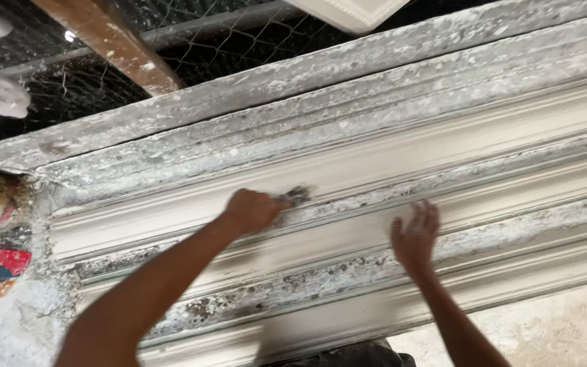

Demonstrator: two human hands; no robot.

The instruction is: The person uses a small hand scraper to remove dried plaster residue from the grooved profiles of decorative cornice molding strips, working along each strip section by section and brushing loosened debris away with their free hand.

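The right hand (416,238) lies open, fingers spread, flat on the long plaster cornice mould (348,177). The left hand (251,211) is closed around a small brush (295,196), its bristles touching a groove. Behind, wire mesh (225,47) and a wooden beam (113,41).

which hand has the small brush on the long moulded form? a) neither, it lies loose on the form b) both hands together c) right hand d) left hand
d) The left hand is closed around a small brush whose tip meets the plaster-crusted mould, while the right hand rests open and flat on the mould with nothing in it.
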